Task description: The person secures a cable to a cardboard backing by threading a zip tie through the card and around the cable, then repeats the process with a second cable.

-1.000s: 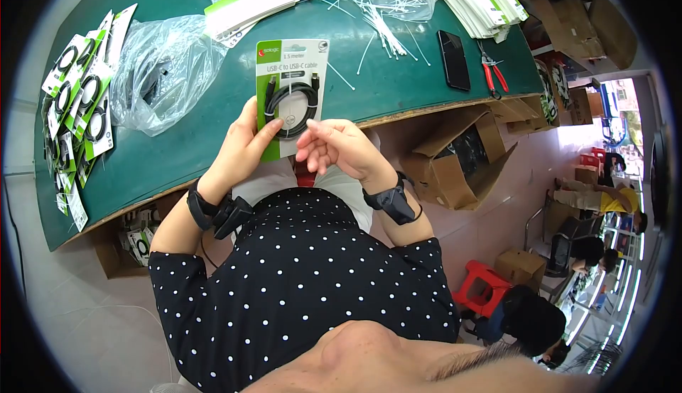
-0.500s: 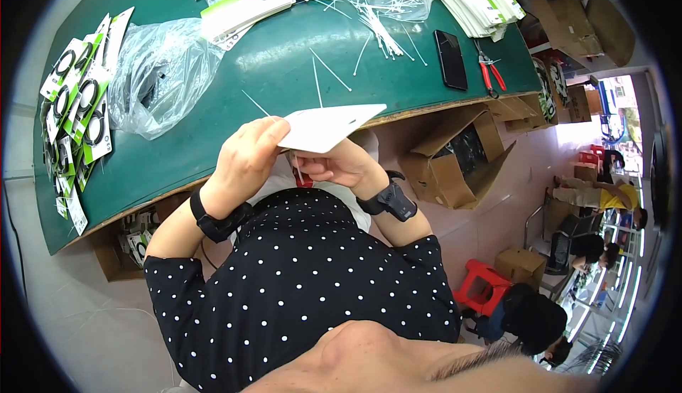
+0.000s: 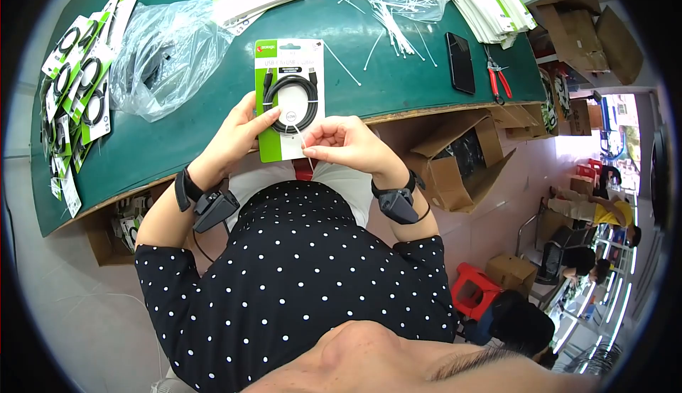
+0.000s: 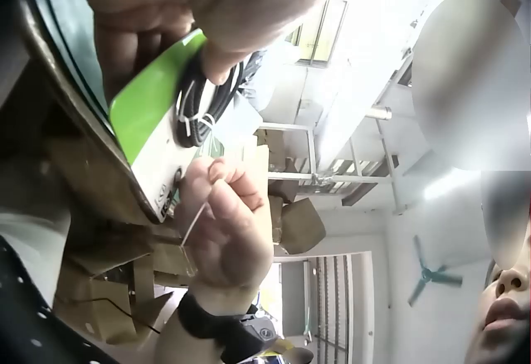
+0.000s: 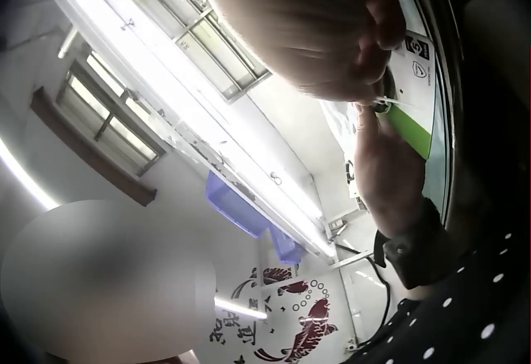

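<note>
My left hand point(image 3: 238, 136) grips a green and white retail card point(image 3: 271, 146) by its lower left side, thumb across the front. A coiled black USB-C cable point(image 3: 291, 80) lies against the card's face, its two plugs pointing up. From the coil's lower edge comes a thin white cable tie point(image 4: 196, 219), whose loose tail my right hand point(image 3: 348, 148) pinches between thumb and forefinger. In the left wrist view a white loop binds the black strands. The card's back is hidden.
Packed cable cards point(image 3: 89, 87) pile up at the table's left, beside a clear plastic bag point(image 3: 167, 66). Loose white ties point(image 3: 391, 27), blank cards point(image 3: 490, 9), a phone point(image 3: 460, 62) and red-handled cutters point(image 3: 499, 84) lie to the right. An open carton point(image 3: 455, 162) stands below.
The card was face up, then tipped edge-on with its white back showing, and now faces up again. A white tie now runs through the coil, its tail in the right hand.
</note>
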`<state>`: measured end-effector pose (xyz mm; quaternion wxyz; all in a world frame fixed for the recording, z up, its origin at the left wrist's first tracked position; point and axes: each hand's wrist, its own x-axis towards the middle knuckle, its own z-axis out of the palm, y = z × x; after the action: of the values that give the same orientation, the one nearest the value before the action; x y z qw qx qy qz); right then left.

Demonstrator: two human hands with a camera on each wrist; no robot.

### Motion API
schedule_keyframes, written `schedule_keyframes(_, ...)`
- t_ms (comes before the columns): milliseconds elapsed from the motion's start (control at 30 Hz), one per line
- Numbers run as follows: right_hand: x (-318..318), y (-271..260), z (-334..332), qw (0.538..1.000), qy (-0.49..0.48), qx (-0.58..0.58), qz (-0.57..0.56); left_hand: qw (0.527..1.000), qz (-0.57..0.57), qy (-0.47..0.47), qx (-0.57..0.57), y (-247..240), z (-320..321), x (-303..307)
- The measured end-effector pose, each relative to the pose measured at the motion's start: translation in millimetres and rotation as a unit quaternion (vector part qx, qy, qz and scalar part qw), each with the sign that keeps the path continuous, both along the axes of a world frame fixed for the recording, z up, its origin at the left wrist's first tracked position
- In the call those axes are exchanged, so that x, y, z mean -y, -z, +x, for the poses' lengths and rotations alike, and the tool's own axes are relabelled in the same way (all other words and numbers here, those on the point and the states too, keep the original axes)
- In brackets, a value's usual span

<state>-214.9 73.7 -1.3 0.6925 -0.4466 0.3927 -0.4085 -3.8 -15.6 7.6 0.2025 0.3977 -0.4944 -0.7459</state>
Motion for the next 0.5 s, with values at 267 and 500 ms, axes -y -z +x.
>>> schedule_keyframes(267, -4.1, 5.1, 18.6, 0.931, 0.189, -0.241, -0.199, 0.998, 0.067, 0.014, -0.016, 1.1, 0.7, 1.4)
schedule_keyframes(500, -6.0, 14.4, 28.3, 0.858, 0.254, -0.317, -0.316, 0.998, 0.054, 0.002, -0.013, -2.1, -0.7, -0.3)
